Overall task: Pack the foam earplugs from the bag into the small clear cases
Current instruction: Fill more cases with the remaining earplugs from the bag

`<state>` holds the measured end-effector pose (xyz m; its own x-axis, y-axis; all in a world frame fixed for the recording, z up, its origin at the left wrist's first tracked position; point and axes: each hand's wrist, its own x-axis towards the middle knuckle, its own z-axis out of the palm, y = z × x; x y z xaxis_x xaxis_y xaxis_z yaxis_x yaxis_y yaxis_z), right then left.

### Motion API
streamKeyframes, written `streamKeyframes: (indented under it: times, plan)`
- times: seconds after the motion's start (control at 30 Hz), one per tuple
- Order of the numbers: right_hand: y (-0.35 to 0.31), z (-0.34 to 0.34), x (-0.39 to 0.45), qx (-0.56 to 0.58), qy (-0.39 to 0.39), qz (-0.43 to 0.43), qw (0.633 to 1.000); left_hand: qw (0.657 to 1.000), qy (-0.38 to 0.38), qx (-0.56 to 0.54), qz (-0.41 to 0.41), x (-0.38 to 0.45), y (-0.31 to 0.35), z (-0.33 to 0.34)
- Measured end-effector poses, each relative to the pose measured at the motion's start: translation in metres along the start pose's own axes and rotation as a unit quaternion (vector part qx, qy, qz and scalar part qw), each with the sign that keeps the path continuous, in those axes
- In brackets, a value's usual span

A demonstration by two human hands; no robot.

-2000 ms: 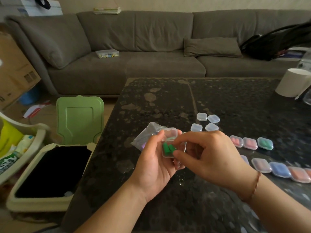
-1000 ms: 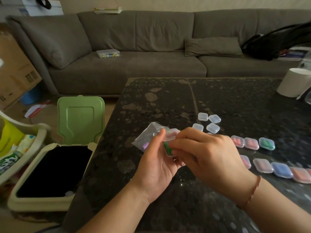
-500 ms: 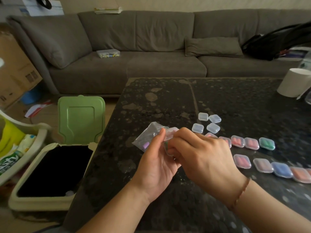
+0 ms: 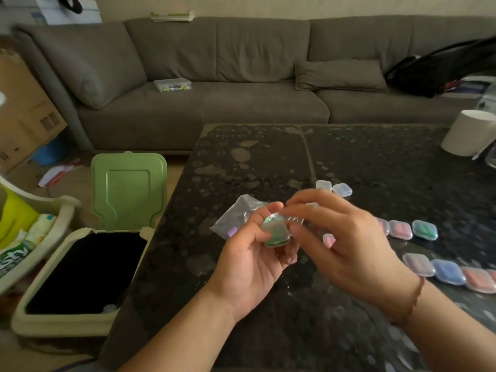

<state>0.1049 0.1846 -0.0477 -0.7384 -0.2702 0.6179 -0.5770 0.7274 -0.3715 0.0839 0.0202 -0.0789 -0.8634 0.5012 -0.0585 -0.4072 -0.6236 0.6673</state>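
Black speckled table (image 4: pixel 268 162) fronts a grey sofa (image 4: pixel 241 76), a green-lidded bin (image 4: pixel 80 264) at its left. Left hand (image 4: pixel 249 261) grips a green-filled case (image 4: pixel 276 233) above the bag (image 4: pixel 236 218); right hand (image 4: pixel 346 242), blurred, fingers loose, holds nothing.

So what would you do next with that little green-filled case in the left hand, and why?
Probably set it down on the table at the end of a row of filled cases. The case in the left hand looks shut with green earplugs inside, and the right hand hovers beside it with fingers loose, holding nothing I can make out, though it is blurred.
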Motion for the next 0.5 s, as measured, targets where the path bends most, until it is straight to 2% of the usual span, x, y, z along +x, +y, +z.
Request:
streamKeyframes:
  times: [0.1, 0.3, 0.4, 0.5]
  plan:
    - [0.004, 0.004, -0.006, -0.085, -0.055, -0.040, 0.994, 0.999, 0.018, 0.032, 0.002, 0.000, 0.003, 0.002]
    - [0.004, 0.007, -0.010, -0.128, -0.025, -0.104, 0.986, 0.993, -0.026, 0.116, -0.008, -0.007, 0.007, 0.003]
    - [0.005, 0.009, -0.016, -0.125, -0.024, -0.096, 0.987, 0.989, -0.051, 0.136, -0.013, -0.007, 0.004, 0.003]
    - [0.012, -0.002, -0.020, -0.101, -0.015, -0.047, 0.994, 0.983, -0.065, 0.170, -0.007, -0.007, 0.001, 0.005]
